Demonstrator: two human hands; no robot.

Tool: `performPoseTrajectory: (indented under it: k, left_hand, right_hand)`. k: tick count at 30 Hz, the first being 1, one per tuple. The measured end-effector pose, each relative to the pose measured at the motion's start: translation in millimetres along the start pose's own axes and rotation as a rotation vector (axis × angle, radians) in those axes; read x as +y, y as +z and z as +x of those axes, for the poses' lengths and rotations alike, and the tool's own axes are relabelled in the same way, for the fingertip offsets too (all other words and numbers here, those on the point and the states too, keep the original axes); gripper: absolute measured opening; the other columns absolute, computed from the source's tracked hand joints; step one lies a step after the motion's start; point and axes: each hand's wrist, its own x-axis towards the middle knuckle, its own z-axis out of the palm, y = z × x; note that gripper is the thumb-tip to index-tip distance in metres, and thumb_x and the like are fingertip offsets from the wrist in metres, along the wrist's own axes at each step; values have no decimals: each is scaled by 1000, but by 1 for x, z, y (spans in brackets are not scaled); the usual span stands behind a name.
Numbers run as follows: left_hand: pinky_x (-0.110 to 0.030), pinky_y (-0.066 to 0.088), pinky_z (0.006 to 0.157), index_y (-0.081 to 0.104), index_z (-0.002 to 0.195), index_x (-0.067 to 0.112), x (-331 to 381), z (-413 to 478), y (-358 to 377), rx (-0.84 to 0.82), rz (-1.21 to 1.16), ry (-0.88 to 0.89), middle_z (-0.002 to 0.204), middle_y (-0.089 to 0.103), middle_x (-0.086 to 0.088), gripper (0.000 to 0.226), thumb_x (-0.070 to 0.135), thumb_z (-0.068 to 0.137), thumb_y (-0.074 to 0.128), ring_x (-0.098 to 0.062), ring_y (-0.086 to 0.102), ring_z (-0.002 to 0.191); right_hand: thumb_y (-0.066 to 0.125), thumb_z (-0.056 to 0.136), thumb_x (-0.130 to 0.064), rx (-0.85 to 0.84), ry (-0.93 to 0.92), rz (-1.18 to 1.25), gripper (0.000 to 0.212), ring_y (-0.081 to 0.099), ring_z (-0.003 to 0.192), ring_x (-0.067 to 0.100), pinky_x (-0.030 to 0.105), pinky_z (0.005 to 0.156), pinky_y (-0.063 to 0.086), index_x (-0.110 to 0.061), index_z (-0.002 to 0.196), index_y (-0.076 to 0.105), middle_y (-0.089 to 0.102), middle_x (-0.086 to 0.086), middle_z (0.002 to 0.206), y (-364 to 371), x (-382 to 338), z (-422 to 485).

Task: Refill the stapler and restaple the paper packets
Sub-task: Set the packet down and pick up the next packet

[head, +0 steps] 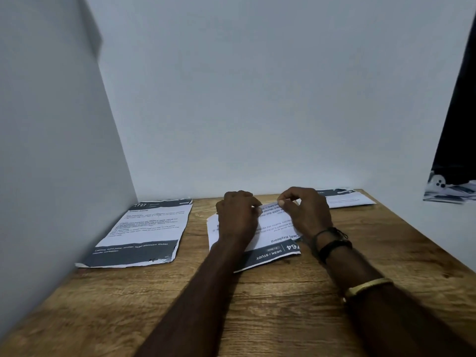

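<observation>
A printed paper packet (273, 243) with a dark header band lies upside down to me in the middle of the wooden desk (257, 305). My left hand (238, 217) rests on its left half, fingers curled at the packet's lifted far edge. My right hand (306, 212) pinches that same raised far edge between thumb and forefinger. A second packet (144, 233) lies flat at the left by the wall. A third packet (345, 198) lies at the back right, partly hidden behind my right hand. No stapler is in view.
White walls close in the desk at the left and back. A dark object (453, 140) with a patterned edge hangs at the far right. Bands sit on my right wrist.
</observation>
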Motion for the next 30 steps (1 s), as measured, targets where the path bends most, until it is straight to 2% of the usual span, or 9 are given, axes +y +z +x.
performPoseTrajectory:
  k: [3,7,12,15,17,21,25,27,30]
  left_hand:
    - [-38,38,92,78,102,28,-14,2,-5,58,-22,-83,117,72,7,16,29,92,66,-25,53,120]
    - [-39,41,89,78,99,28,-32,5,-11,141,-17,-180,109,73,3,15,28,93,64,-30,56,115]
    - [-38,46,83,78,93,26,-45,4,-17,296,-170,-290,107,68,-4,13,22,92,65,-32,59,106]
    - [-30,41,70,74,97,30,-44,4,-21,431,-297,-303,98,62,-3,13,33,95,62,-26,64,91]
    - [-33,48,69,70,99,29,-41,4,-24,474,-367,-287,83,69,0,20,41,99,54,-25,69,80]
    - [-41,60,65,60,83,19,-33,3,-28,418,-677,-370,65,73,-5,50,58,101,35,-26,73,58]
    - [-40,63,60,67,77,10,-45,12,-28,287,-1153,-719,79,76,-18,59,62,97,44,-28,76,63]
    - [-36,63,59,70,77,7,-57,14,-24,241,-1226,-808,81,75,-15,46,49,93,61,-25,77,64]
    - [-32,62,63,74,83,11,-68,11,-16,123,-1150,-734,94,75,-16,3,13,85,76,-20,76,68]
  right_hand:
    - [74,85,-24,71,18,64,5,69,89,18,39,78,57,-23,81,76,75,-8,86,-1,-1,0]
    - [70,88,-24,146,68,140,7,72,73,27,48,67,61,-24,81,71,73,-6,82,-3,-1,2]
    - [67,91,-26,226,50,206,5,71,56,22,50,61,60,-27,86,68,73,-7,87,-7,-6,2]
    - [65,94,-24,218,-37,266,8,68,48,14,47,57,59,-26,87,67,71,-4,90,-9,-13,1]
    - [63,96,-21,229,-100,294,9,68,50,10,44,56,59,-23,88,67,71,-2,88,-12,-17,0]
    - [61,97,-11,229,-145,356,9,73,65,15,47,61,62,-15,91,66,70,3,85,-13,-23,0]
    - [63,91,-7,193,-122,345,8,74,77,22,49,70,62,-9,85,68,73,8,82,-14,-19,1]
    - [63,89,-6,166,-102,339,11,74,77,21,48,72,62,-9,80,68,72,6,78,-14,-17,1]
    - [64,87,-9,78,-48,284,13,73,79,23,46,75,61,-10,75,70,72,2,76,-12,-12,2]
